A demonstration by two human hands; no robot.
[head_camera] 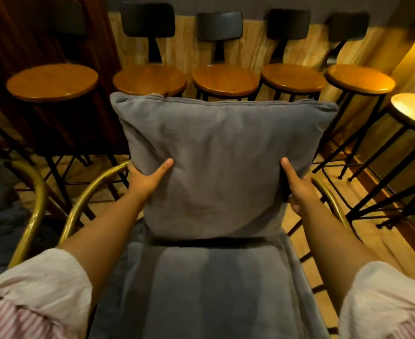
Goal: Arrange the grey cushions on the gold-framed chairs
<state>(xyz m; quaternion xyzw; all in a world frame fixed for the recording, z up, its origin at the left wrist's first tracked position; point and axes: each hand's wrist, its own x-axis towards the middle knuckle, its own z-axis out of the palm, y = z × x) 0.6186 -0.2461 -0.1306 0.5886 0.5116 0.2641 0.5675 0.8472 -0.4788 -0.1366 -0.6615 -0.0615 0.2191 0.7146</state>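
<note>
A large grey square cushion stands upright at the back of a gold-framed chair, its lower edge resting on the chair's grey seat pad. My left hand grips the cushion's lower left side, thumb on the front face. My right hand grips the lower right side the same way. The chair's gold frame curves up on both sides behind my hands. The chair's backrest is hidden by the cushion.
A second gold-framed chair with grey padding stands at the left. A row of round wooden bar stools with black legs and dark backrests lines the wooden wall behind. More stools stand at the right.
</note>
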